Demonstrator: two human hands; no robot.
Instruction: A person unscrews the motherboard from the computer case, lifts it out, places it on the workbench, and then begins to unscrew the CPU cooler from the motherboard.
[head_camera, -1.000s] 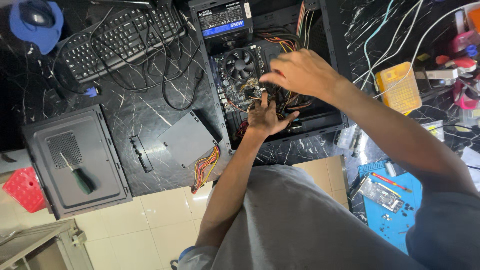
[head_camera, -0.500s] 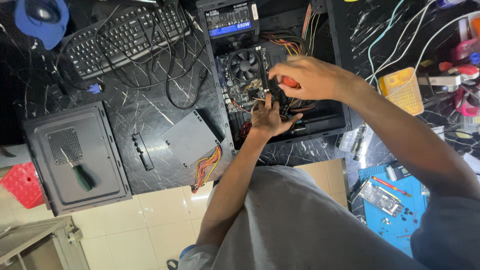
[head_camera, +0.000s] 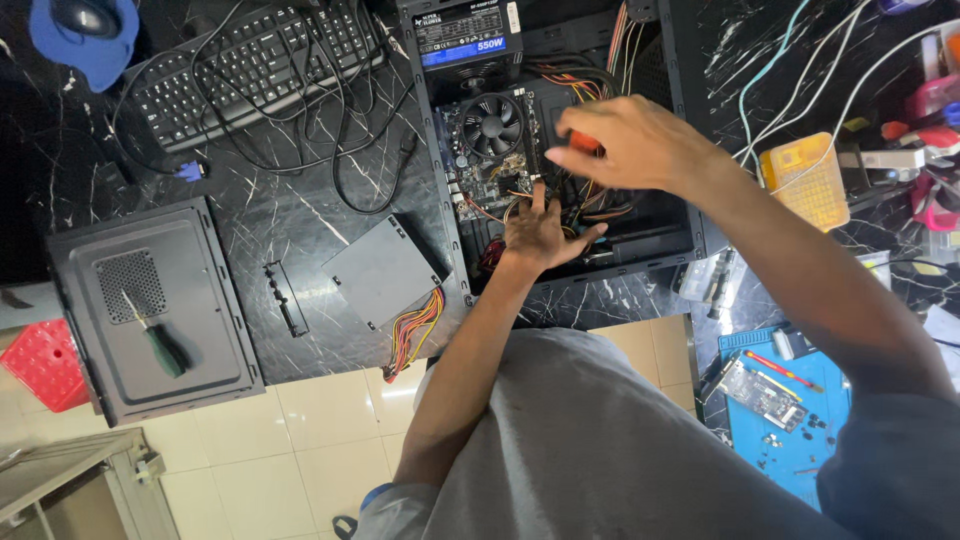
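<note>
right hand (head_camera: 640, 145) clamped on red-handled screwdriver (head_camera: 585, 143) over open PC case (head_camera: 680, 120) | left hand (head_camera: 540, 232) spread flat, steadying motherboard (head_camera: 490, 165); keep tip square, cables clear

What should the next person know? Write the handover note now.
Left hand: open, flat on the cables inside the computer case.
Right hand: closed on a red-handled tool above the motherboard.
Done: side panel is off, lying on the table with a green screwdriver on it.
Left: panel not yet refitted; cables loose.
</note>
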